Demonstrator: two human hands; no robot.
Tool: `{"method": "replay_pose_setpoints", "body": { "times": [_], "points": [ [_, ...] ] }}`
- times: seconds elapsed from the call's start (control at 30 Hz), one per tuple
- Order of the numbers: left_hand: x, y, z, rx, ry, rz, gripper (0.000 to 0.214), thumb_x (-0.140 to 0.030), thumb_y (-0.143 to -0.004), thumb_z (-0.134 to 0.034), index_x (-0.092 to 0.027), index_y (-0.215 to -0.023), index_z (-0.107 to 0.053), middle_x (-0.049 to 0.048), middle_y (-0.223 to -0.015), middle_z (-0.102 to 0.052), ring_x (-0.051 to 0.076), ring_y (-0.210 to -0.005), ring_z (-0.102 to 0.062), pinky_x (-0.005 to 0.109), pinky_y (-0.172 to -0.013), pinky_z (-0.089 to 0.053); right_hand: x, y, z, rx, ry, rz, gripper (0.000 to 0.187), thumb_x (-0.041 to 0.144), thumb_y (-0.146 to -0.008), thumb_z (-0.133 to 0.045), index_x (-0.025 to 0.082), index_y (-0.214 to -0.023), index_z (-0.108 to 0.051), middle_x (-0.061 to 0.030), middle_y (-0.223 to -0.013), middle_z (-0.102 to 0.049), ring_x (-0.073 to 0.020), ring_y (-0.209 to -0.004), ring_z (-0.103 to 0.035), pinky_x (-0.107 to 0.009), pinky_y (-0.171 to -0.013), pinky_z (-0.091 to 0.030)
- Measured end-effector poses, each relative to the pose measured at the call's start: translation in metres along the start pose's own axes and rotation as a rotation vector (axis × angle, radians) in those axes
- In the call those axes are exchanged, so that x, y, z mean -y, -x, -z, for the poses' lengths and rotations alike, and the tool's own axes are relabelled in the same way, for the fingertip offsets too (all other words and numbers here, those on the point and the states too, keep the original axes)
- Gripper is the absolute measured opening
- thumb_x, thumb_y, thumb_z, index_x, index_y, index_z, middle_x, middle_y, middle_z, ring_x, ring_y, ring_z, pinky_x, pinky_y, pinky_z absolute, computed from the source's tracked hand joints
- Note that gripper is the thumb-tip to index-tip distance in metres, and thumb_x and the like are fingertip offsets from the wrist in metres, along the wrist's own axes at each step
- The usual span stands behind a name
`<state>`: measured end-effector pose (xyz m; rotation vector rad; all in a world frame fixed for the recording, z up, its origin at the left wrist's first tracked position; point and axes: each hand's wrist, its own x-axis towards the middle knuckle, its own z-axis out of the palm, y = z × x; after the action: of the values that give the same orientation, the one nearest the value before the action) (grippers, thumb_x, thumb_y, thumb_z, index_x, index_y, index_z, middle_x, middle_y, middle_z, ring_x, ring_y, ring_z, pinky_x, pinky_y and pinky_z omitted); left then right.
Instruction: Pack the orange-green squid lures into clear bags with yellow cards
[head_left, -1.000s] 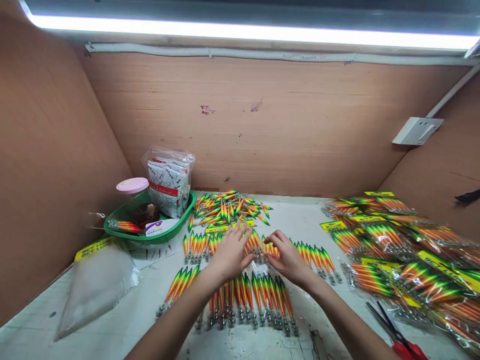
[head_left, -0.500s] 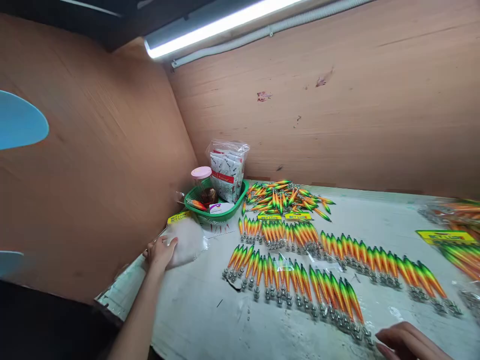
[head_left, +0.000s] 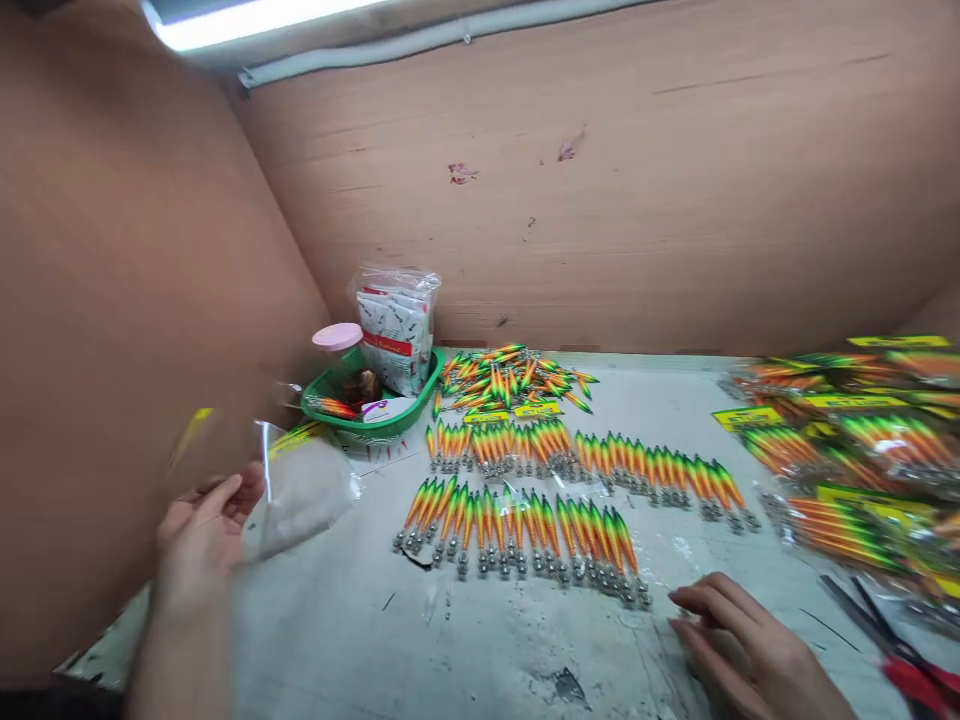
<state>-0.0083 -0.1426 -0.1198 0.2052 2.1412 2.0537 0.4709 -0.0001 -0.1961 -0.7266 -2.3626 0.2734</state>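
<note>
My left hand (head_left: 204, 530) is raised at the left, blurred, pinching a clear plastic bag (head_left: 225, 465) with a yellow header above the stack of empty bags (head_left: 304, 490). My right hand (head_left: 739, 645) rests on the table at the lower right, fingers loosely stretched and apart, holding nothing, just right of the lures. Orange-and-green fishing lures lie in two neat rows (head_left: 525, 520) in the middle, with a loose heap of lures (head_left: 510, 378) behind them by the back wall.
A green basket (head_left: 341, 418) at the back left holds a pink-lidded jar (head_left: 337, 340) and a bag of white sachets (head_left: 396, 325). Packed lure bags (head_left: 847, 440) pile up on the right. Red-handled scissors (head_left: 892, 650) lie at the lower right. Wooden walls enclose the bench.
My left hand left the lure rows, went to the bag stack at the left and has lifted one clear bag. My right hand drew back toward the table's near edge.
</note>
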Motion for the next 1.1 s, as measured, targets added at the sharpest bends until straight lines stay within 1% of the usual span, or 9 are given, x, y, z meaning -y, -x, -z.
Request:
{"method": "replay_pose_setpoints", "body": {
  "times": [0.07,0.17,0.3,0.47,0.63,0.73,0.83,0.97,1.1],
  "points": [
    [-0.008,0.03,-0.022,0.108,0.193,0.116,0.017,0.002,-0.07,-0.047,-0.015,-0.071,-0.046,-0.0043,-0.066,-0.06,0.006,-0.067,-0.06,0.016,-0.071,-0.053,0.003,0.0,-0.004,0.037,-0.002,-0.014,0.024,0.023,-0.084,-0.056,0.023,-0.109,-0.052,-0.0044,-0.09,-0.057,-0.0108,-0.078,-0.062,-0.016,-0.066,-0.052],
    [-0.011,0.077,-0.059,0.301,0.369,0.346,0.027,0.005,-0.073,-0.045,-0.015,-0.085,-0.058,-0.0012,-0.069,-0.063,0.007,-0.061,-0.061,0.014,-0.062,-0.053,0.002,0.001,-0.012,0.112,0.021,-0.105,0.038,0.021,-0.082,-0.057,0.024,-0.119,-0.048,-0.0061,-0.101,-0.056,-0.0149,-0.091,-0.059,-0.024,-0.074,-0.053],
    [-0.006,0.126,-0.1,0.64,0.425,0.612,0.032,0.004,-0.08,-0.045,-0.014,-0.101,-0.06,0.0053,-0.077,-0.065,0.013,-0.067,-0.065,0.02,-0.061,-0.055,0.001,-0.003,-0.022,0.183,-0.036,-0.211,0.025,0.017,-0.083,-0.048,0.02,-0.108,-0.052,-0.0082,-0.101,-0.054,-0.0174,-0.092,-0.056,-0.03,-0.074,-0.052],
    [0.003,0.152,-0.133,0.818,0.488,0.71,0.009,-0.003,-0.082,-0.054,-0.009,-0.087,-0.058,0.0056,-0.085,-0.065,0.024,-0.086,-0.067,0.027,-0.067,-0.057,-0.002,-0.009,-0.025,0.2,-0.064,-0.196,0.014,0.014,-0.085,-0.044,0.018,-0.094,-0.054,-0.0072,-0.092,-0.054,-0.0167,-0.087,-0.055,-0.029,-0.071,-0.05],
    [0.018,0.163,-0.143,0.865,0.446,0.715,0.01,-0.008,-0.081,-0.06,-0.009,-0.073,-0.054,0.0055,-0.074,-0.062,0.022,-0.085,-0.067,0.024,-0.064,-0.056,0.001,-0.007,0.002,0.188,-0.102,-0.171,0.009,0.015,-0.086,-0.045,0.019,-0.091,-0.052,-0.0039,-0.083,-0.052,-0.0116,-0.068,-0.054,-0.023,-0.059,-0.047],
    [0.028,0.168,-0.141,0.921,0.42,0.723,0.021,-0.015,-0.069,-0.075,-0.009,-0.073,-0.055,0.0041,-0.075,-0.062,0.024,-0.086,-0.067,0.026,-0.065,-0.057,0.016,-0.01,0.034,0.168,-0.227,-0.19,0.005,0.02,-0.088,-0.051,0.021,-0.093,-0.051,-0.0028,-0.081,-0.052,-0.012,-0.072,-0.055,-0.023,-0.064,-0.049],
    [0.033,0.172,-0.138,0.989,0.398,0.701,0.038,-0.026,-0.055,-0.086,-0.01,-0.074,-0.056,0.0039,-0.079,-0.063,0.024,-0.086,-0.066,0.026,-0.067,-0.056,0.039,-0.022,0.056,0.225,-0.417,-0.123,0.016,0.02,-0.087,-0.054,0.024,-0.102,-0.051,-0.0046,-0.087,-0.055,-0.0143,-0.08,-0.058,-0.024,-0.069,-0.051],
    [0.034,0.178,-0.135,1.092,0.349,0.669,0.046,-0.036,-0.052,-0.087,-0.009,-0.075,-0.058,0.0113,-0.085,-0.067,0.022,-0.087,-0.066,0.027,-0.076,-0.054,0.068,-0.047,0.053,0.262,-0.381,0.016,0.026,0.013,-0.082,-0.06,0.026,-0.103,-0.05,-0.0047,-0.088,-0.057,-0.0145,-0.08,-0.06,-0.023,-0.068,-0.052],
    [0.033,0.177,-0.134,1.087,0.322,0.637,0.049,-0.04,-0.054,-0.085,-0.008,-0.081,-0.058,0.0161,-0.092,-0.068,0.017,-0.08,-0.066,0.025,-0.076,-0.052,0.072,-0.051,0.053,0.22,-0.259,0.081,0.03,0.009,-0.079,-0.06,0.025,-0.102,-0.048,-0.0045,-0.085,-0.057,-0.0134,-0.077,-0.06,-0.02,-0.065,-0.052]
  ]
}}
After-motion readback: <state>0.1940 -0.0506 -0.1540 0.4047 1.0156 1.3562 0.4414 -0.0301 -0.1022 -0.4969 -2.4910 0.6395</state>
